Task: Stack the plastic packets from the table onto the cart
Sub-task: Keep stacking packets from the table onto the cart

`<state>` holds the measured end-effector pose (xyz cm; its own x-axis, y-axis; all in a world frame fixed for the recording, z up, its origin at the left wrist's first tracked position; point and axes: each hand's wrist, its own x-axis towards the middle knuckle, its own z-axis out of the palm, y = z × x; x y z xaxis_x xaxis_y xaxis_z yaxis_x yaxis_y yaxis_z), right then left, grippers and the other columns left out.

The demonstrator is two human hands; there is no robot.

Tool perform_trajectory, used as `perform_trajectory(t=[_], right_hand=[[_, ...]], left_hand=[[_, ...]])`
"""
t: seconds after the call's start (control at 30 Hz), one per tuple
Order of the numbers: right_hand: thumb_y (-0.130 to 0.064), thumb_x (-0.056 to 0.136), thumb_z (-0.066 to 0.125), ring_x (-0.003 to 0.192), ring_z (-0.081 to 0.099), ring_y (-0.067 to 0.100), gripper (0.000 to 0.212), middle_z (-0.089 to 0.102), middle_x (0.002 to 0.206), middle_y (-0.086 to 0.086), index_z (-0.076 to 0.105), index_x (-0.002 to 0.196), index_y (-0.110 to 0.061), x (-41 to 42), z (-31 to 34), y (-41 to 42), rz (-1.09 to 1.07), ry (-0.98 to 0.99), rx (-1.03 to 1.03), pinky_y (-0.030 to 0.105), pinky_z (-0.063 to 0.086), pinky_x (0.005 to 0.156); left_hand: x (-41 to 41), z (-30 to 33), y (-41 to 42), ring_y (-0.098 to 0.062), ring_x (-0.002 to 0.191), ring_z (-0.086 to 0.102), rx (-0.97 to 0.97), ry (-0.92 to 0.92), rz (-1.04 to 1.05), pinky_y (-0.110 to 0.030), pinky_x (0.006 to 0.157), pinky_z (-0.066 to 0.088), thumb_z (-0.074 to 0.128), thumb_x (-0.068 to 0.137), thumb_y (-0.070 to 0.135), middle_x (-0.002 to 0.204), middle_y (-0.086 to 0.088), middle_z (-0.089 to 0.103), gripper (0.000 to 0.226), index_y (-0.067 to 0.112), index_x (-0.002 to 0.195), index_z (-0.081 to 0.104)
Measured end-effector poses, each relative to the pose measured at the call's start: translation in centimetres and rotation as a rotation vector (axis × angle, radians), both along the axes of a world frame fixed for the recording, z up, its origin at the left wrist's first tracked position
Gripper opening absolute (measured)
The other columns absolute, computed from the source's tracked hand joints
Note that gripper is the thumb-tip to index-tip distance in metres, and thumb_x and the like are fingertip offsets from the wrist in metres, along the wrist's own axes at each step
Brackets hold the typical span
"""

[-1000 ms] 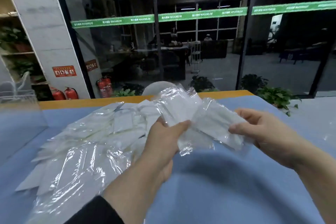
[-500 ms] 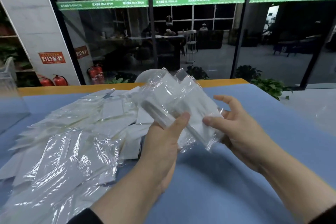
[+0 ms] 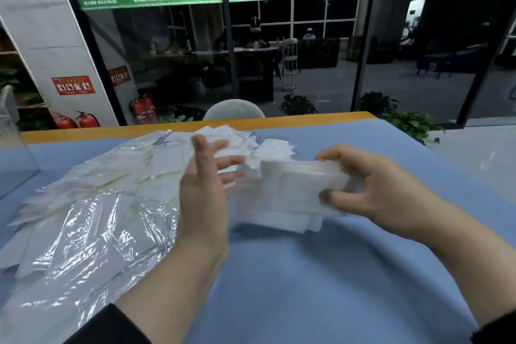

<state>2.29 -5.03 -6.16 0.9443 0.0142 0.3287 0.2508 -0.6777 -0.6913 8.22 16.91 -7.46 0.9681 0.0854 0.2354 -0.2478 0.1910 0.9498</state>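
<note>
Many loose packets (image 3: pixel 92 204) are spread left; a bundle (image 3: pixel 290 193) is gripped by the right hand (image 3: pixel 371 190), the left hand (image 3: pixel 206 184) held open-fingered beside it.

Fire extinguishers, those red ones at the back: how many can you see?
3. Two fire extinguishers stand side by side at the pillar's foot, far left. A third stands further right, behind the glass. Others may be hidden.

Dim room, dark glass at twelve o'clock. Motion blur smears the left hand (image 3: pixel 205 190) and held packets (image 3: pixel 290 193). Glare streaks the loose packets (image 3: pixel 83 232) at eight o'clock. Verticals bow toward the edges.
</note>
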Motion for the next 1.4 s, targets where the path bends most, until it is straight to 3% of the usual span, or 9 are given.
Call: perform_trajectory(t=[0.13, 0.23, 0.33, 0.6, 0.73, 0.87, 1.13, 1.27, 1.4], right_hand=[[-0.026, 0.081, 0.082, 0.107, 0.055, -0.005, 0.058, 0.055, 0.115, -0.033, 0.050, 0.120, -0.055, 0.4, -1.2, 1.4, 0.075, 0.020, -0.049, 0.009, 0.043, 0.084], [-0.036, 0.076, 0.086, 0.112, 0.050, -0.015, 0.075, 0.051, 0.121, -0.036, 0.039, 0.128, -0.062, 0.7, -1.7, 1.6, 0.060, 0.052, 0.006, 0.003, 0.039, 0.086], [-0.040, 0.073, 0.087, 0.116, 0.048, -0.014, 0.078, 0.052, 0.125, -0.033, 0.038, 0.129, -0.063, 0.9, -1.9, 1.4, 0.042, 0.045, -0.003, 0.010, 0.038, 0.093], [-0.036, 0.074, 0.088, 0.097, 0.063, -0.005, 0.059, 0.065, 0.105, -0.028, 0.053, 0.120, -0.048, 1.1, -2.3, 1.1, 0.087, 0.099, 0.024, 0.014, 0.047, 0.082], [-0.033, 0.077, 0.086, 0.090, 0.065, 0.002, 0.044, 0.069, 0.097, -0.019, 0.058, 0.110, -0.040, 1.2, -2.3, 0.6, 0.091, 0.121, 0.024, 0.024, 0.051, 0.081], [-0.022, 0.082, 0.083, 0.081, 0.061, 0.002, 0.037, 0.065, 0.092, -0.020, 0.057, 0.100, -0.039, 1.1, -2.3, 1.4, 0.124, -0.048, 0.108, 0.015, 0.047, 0.073], [-0.047, 0.077, 0.083, 0.080, 0.063, -0.004, 0.030, 0.069, 0.089, -0.025, 0.060, 0.095, -0.050, 1.8, -3.2, -0.1, 0.050, 0.183, 0.035, 0.017, 0.047, 0.070], [-0.051, 0.072, 0.085, 0.099, 0.063, -0.003, 0.054, 0.066, 0.109, -0.024, 0.054, 0.117, -0.048, 2.1, -3.5, -0.3, -0.026, 0.164, 0.020, 0.031, 0.053, 0.092], [-0.041, 0.075, 0.086, 0.119, 0.032, -0.027, 0.092, 0.033, 0.129, -0.045, 0.017, 0.123, -0.080, 1.8, -2.6, 0.6, -0.012, -0.015, -0.161, 0.002, 0.032, 0.092]], left_hand=[[-1.1, -0.5, -1.4, -0.012, 0.072, 0.062, 0.276, 0.075, -0.096, -0.029, 0.068, 0.048, 0.046, 0.077, 0.087, 0.075, -0.004, 0.070, 0.081, 0.010, 0.081, 0.072], [-0.9, -1.2, -1.4, -0.012, 0.072, 0.054, 0.248, 0.049, -0.080, -0.033, 0.070, 0.044, 0.066, 0.090, 0.053, 0.080, -0.010, 0.069, 0.047, 0.007, 0.081, 0.072], [-0.5, -1.5, -1.5, -0.009, 0.072, 0.058, 0.211, 0.087, -0.067, -0.031, 0.071, 0.045, 0.068, 0.094, 0.026, 0.073, 0.007, 0.068, 0.016, 0.015, 0.084, 0.073], [-0.7, -1.8, -1.6, -0.015, 0.064, 0.040, 0.247, 0.057, -0.094, -0.033, 0.063, 0.032, 0.072, 0.092, 0.034, 0.064, -0.002, 0.047, 0.038, 0.008, 0.067, 0.060], [-0.3, -1.8, -1.6, -0.002, 0.065, 0.058, 0.231, 0.142, -0.080, -0.025, 0.064, 0.041, 0.066, 0.092, 0.019, 0.075, 0.015, 0.070, 0.006, 0.022, 0.090, 0.070], [-0.8, -1.3, -1.6, 0.002, 0.077, 0.061, 0.222, -0.053, -0.093, -0.018, 0.072, 0.046, 0.063, 0.095, 0.039, 0.084, 0.010, 0.074, 0.023, 0.020, 0.088, 0.073], [0.6, -2.8, -1.6, -0.015, 0.083, 0.064, 0.442, 0.110, -0.166, -0.026, 0.071, 0.045, 0.060, 0.099, 0.039, 0.095, -0.002, 0.071, 0.018, 0.026, 0.097, 0.072], [0.4, -2.8, -2.0, -0.009, 0.081, 0.059, 0.464, 0.098, -0.228, -0.026, 0.072, 0.044, 0.058, 0.096, 0.053, 0.089, 0.009, 0.068, 0.030, 0.026, 0.097, 0.072], [0.7, -2.9, -2.2, -0.005, 0.068, 0.054, 0.530, 0.026, -0.169, -0.024, 0.061, 0.038, 0.059, 0.096, 0.049, 0.070, 0.019, 0.062, 0.025, 0.027, 0.096, 0.071]])
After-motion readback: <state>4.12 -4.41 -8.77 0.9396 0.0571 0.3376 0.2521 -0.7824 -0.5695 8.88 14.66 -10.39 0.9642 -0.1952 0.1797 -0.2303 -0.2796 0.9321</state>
